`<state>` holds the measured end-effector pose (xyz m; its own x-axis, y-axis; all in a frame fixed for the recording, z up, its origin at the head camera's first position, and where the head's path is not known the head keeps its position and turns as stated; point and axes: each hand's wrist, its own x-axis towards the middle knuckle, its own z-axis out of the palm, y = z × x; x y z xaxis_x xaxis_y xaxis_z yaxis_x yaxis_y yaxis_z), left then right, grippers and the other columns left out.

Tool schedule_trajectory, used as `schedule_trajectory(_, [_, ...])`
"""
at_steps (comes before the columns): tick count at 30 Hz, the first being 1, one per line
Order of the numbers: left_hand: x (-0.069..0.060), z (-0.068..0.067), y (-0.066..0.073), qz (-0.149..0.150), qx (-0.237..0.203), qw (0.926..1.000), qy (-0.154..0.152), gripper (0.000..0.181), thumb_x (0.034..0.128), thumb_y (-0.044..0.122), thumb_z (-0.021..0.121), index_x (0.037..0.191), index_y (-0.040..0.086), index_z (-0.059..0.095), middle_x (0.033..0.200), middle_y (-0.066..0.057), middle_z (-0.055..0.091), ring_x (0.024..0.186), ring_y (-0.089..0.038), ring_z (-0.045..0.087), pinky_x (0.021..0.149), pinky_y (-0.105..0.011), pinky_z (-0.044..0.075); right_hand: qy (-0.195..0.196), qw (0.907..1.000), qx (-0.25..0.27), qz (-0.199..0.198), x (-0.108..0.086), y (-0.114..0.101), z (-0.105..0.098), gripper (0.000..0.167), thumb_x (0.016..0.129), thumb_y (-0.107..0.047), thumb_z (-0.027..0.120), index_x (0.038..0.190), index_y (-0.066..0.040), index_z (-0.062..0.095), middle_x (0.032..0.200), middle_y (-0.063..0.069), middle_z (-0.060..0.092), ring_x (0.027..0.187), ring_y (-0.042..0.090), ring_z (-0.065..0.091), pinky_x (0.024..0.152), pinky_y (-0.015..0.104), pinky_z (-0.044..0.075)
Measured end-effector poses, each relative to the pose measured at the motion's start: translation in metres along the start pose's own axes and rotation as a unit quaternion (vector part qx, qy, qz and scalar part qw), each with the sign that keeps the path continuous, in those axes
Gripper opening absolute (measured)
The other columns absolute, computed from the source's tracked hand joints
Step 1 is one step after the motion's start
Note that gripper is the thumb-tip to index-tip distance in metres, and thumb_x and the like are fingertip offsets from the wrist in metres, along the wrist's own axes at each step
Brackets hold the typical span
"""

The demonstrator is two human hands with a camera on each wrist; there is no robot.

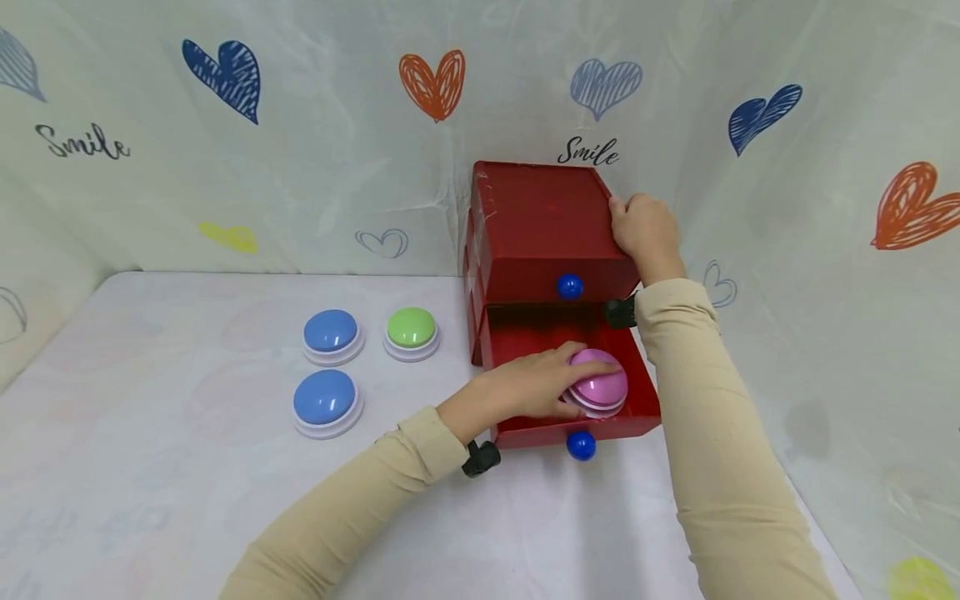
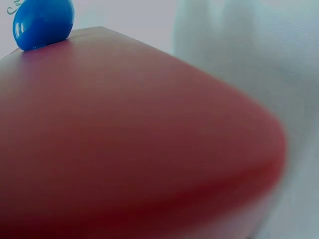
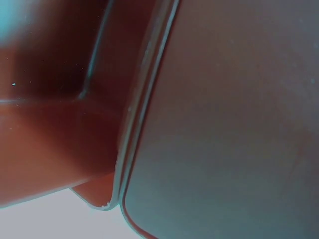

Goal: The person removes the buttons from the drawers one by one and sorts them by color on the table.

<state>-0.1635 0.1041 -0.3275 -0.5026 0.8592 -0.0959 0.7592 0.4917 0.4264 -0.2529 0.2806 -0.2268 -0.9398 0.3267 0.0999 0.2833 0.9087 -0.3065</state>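
Note:
My left hand [image 1: 534,384] reaches into the open lower drawer [image 1: 517,429] of a small red drawer box [image 1: 551,208] and grips a pink push button [image 1: 602,385] with a white base. The fingers lie over its dome. With my right hand [image 1: 649,230] I hold the top right edge of the box; some of those fingers are hidden behind it. The left wrist view has the red drawer front [image 2: 124,124] close up with its blue knob [image 2: 44,22]. In the right wrist view, the drawer's inside [image 3: 55,139] appears beside a red panel [image 3: 224,124].
Two blue push buttons [image 1: 331,331] and a green push button [image 1: 411,327] stand on the white table [image 1: 187,400], left of the box. The closed upper drawer has a blue knob [image 1: 570,287]. Behind the box hangs a white sheet [image 1: 315,167] printed with hearts.

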Motion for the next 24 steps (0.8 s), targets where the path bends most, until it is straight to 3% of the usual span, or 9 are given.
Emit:
schedule_trajectory(6, [-0.0004,0.0002,-0.0004,0.014,0.014,0.9997,0.016,0.075,0.0794,0.032,0.073,0.142,0.034,0.031,0.137,-0.005,0.041,0.122,-0.018,0.047,0.089,-0.027,0.05,-0.002,1.0,0.0,0.003,0.0004,-0.0001,0.0005,0.051,0.1,-0.039,0.024,0.105,0.001,0.054,0.099,0.02,0.055,0.088,0.036,0.053,0.071,0.043,0.045])
schedule_trajectory(24, [-0.001,-0.0012,0.002,0.007,0.01,0.9993,0.035,0.07,0.0754,0.032,0.077,0.137,0.034,0.043,0.125,-0.004,0.048,0.114,-0.016,0.051,0.085,-0.025,0.051,-0.009,0.9999,0.002,0.013,0.0025,0.0004,0.0009,0.053,0.1,-0.042,0.023,0.109,0.0,0.055,0.097,0.018,0.055,0.087,0.033,0.053,0.067,0.04,0.044])
